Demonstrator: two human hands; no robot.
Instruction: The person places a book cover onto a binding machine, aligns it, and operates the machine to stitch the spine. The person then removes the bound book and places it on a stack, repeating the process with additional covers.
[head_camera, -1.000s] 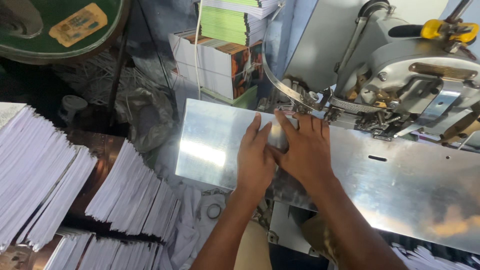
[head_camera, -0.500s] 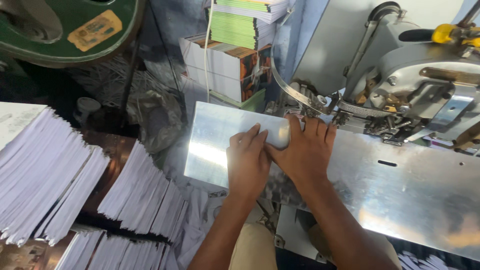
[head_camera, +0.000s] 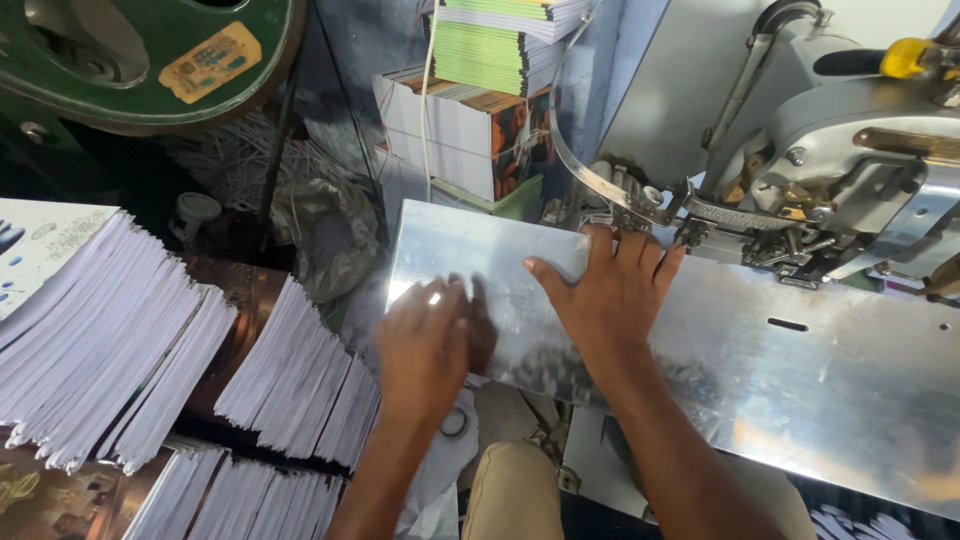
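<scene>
My right hand (head_camera: 612, 298) lies flat, fingers spread, on a shiny metal plate (head_camera: 800, 370) that slopes across the right half of the head view. Its fingertips reach up to the grey stitching head (head_camera: 720, 215) of the machine (head_camera: 850, 130). My left hand (head_camera: 425, 345) is blurred and hovers palm down over the plate's left edge, a hand's width from the right hand, with nothing visible in it. Whether a sheet lies under the right palm I cannot tell.
Fanned stacks of white booklets (head_camera: 100, 340) and more of them (head_camera: 300, 385) lie at the left. Bundled booklets with coloured covers (head_camera: 470, 135) and a green-edged pile (head_camera: 500, 45) stand behind the plate. A green machine wheel (head_camera: 150, 50) fills the top left. My knee (head_camera: 510, 490) is below.
My left hand has slid away from the right hand, leftward and toward me, to the plate's left edge. The right hand stays pressed by the stitching head.
</scene>
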